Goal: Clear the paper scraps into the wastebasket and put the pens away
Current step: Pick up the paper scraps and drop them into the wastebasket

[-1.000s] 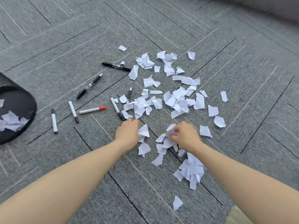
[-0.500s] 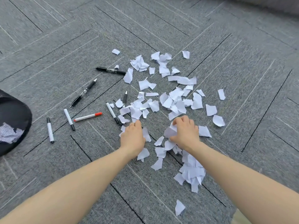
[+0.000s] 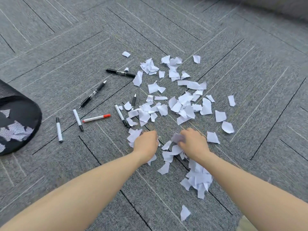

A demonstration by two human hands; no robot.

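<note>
Several white paper scraps (image 3: 183, 104) lie scattered over the grey carpet, with a denser heap (image 3: 198, 179) under my right forearm. My left hand (image 3: 146, 144) is curled over scraps at the near edge of the scatter. My right hand (image 3: 191, 144) grips a bunch of scraps (image 3: 177, 138) close beside it. Several pens and markers lie to the left: a black pen (image 3: 120, 72), another black pen (image 3: 93, 94), a red-capped marker (image 3: 96, 118) and white markers (image 3: 77, 117) (image 3: 58, 129) (image 3: 120, 114). The black mesh wastebasket (image 3: 21, 110) lies at the far left with scraps inside.
Grey carpet tiles with dark seams cover the floor. A small black pen (image 3: 134, 100) pokes out among the scraps. A single scrap (image 3: 184, 212) lies near my right elbow. A grey edge runs along the top right corner.
Both hands have drawn nearer each other over the near scraps, the right one bunching paper in its fingers. The camera has shifted slightly; pens and basket stay put.
</note>
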